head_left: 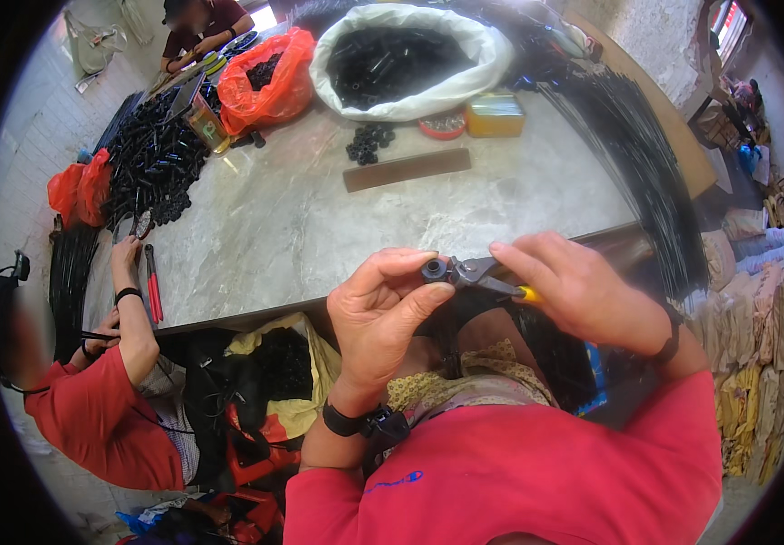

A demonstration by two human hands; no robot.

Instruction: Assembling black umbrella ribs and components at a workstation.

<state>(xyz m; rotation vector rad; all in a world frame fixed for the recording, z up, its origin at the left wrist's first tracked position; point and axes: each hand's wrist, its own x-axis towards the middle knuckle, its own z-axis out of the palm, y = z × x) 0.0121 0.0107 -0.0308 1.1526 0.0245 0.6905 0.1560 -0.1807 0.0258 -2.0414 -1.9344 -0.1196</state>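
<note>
Between the thumb and forefinger of my left hand (pixel 376 313) is a small round black plastic part (pixel 432 270) with a hole in its end. My right hand (pixel 583 289) is closed around the yellow grip of a pair of pliers (pixel 476 274), its forefinger stretched along the tool. The metal jaws meet the side of the black part; whether they bite on it or on something thin there, I cannot tell. Both hands are held above the near table edge. A dark strand hangs down below the black part.
On the grey table (pixel 265 218) lie a brown bar (pixel 407 170) and small black caps (pixel 369 143). Behind stand a white sack (pixel 321 77) of black parts, a red bag (pixel 297 77) and a yellow block (pixel 496 116). Black rods (pixel 637 136) line the right. Two co-workers sit left and far left.
</note>
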